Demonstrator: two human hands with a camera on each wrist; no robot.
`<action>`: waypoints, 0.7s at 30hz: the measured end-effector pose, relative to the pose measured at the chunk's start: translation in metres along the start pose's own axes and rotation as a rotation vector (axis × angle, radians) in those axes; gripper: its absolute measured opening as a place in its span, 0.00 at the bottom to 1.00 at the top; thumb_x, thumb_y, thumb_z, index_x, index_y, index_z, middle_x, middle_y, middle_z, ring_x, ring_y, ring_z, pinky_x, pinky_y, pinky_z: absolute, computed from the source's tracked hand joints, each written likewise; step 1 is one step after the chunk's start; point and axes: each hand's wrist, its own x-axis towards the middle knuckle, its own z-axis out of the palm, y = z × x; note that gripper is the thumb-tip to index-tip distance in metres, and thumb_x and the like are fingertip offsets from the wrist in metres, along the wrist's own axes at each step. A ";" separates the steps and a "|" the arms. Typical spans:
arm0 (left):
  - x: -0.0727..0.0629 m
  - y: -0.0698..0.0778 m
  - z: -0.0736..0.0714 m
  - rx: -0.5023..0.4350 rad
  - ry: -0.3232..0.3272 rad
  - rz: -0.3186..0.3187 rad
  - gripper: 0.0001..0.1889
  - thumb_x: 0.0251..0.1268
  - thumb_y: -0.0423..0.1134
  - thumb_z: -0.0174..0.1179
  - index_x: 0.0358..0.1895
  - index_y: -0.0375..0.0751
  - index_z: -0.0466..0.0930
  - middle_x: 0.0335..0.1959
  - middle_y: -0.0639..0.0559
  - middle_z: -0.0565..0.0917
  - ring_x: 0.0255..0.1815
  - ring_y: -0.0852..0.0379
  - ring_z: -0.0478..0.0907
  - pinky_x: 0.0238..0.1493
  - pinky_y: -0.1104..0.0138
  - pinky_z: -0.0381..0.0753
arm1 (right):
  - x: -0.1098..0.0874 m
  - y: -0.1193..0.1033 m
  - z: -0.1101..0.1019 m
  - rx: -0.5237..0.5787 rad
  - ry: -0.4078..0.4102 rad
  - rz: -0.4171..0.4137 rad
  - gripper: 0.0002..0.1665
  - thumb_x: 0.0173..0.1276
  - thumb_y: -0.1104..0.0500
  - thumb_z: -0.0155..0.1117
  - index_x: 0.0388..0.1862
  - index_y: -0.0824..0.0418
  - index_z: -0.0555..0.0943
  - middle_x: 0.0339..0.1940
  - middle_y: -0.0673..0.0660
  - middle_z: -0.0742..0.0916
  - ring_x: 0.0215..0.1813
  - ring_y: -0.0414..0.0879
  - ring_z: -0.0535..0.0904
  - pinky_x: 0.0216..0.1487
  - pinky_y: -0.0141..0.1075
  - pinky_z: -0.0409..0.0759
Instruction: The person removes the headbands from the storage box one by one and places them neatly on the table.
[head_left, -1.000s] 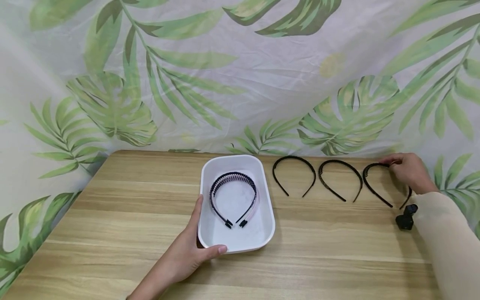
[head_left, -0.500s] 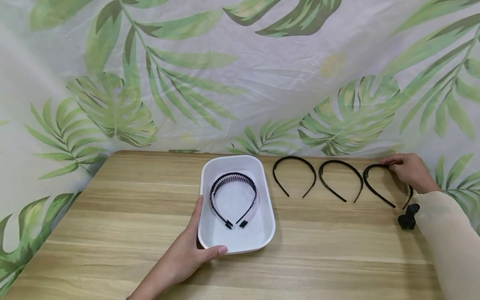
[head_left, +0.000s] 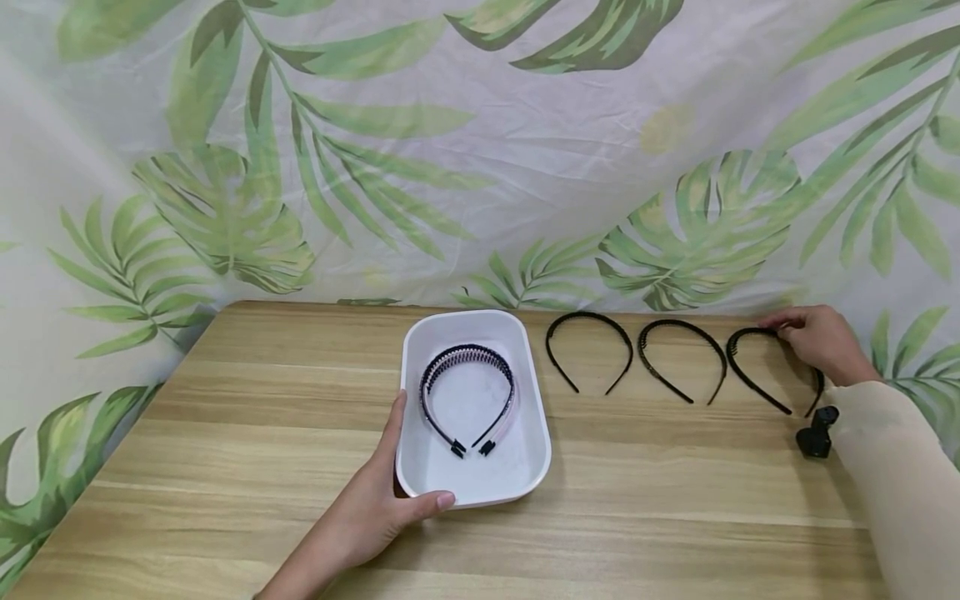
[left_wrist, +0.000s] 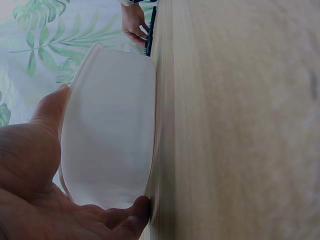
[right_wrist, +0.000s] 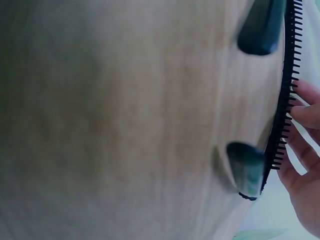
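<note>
My left hand (head_left: 378,500) grips the near left corner of a white plastic box (head_left: 536,417), thumb over its front rim. In the left wrist view my fingers curl under the box's side (left_wrist: 110,130). Inside the box lie a black toothed headband (head_left: 426,412) and a pale pink one (head_left: 512,417), their ends close together. At the back right, my right hand (head_left: 821,342) pinches the top of a black headband (head_left: 757,388) lying at the table's far edge. In the right wrist view thumb and fingers hold this headband's comb-toothed band (right_wrist: 280,125).
Two more black headbands, one beside the box (head_left: 588,315) and one in the middle of the row (head_left: 665,380), lie along the back of the wooden table (head_left: 637,517). A leaf-print cloth (head_left: 525,167) hangs behind. A black device (head_left: 813,439) sits at my right wrist.
The rightmost headband has shifted very slightly to the right under my right hand. My left hand and the box have stayed put.
</note>
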 end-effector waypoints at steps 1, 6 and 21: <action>0.000 0.000 0.000 0.004 0.001 0.006 0.71 0.55 0.52 0.80 0.86 0.60 0.26 0.89 0.51 0.43 0.86 0.49 0.51 0.82 0.61 0.51 | 0.000 0.000 0.000 -0.004 0.004 -0.003 0.18 0.78 0.68 0.51 0.55 0.70 0.87 0.60 0.79 0.83 0.35 0.44 0.74 0.35 0.32 0.66; 0.000 0.000 -0.001 0.028 0.009 0.025 0.71 0.55 0.52 0.80 0.87 0.57 0.25 0.89 0.48 0.43 0.86 0.46 0.51 0.82 0.49 0.51 | -0.001 0.000 0.000 0.008 -0.003 0.003 0.19 0.80 0.67 0.50 0.56 0.71 0.86 0.60 0.80 0.82 0.40 0.59 0.79 0.39 0.38 0.71; 0.000 0.002 0.001 0.032 0.014 0.014 0.71 0.54 0.53 0.80 0.87 0.57 0.27 0.89 0.50 0.45 0.85 0.47 0.53 0.81 0.46 0.52 | -0.016 -0.014 -0.004 0.060 -0.007 0.035 0.21 0.84 0.58 0.52 0.62 0.71 0.83 0.64 0.78 0.81 0.54 0.65 0.81 0.43 0.43 0.79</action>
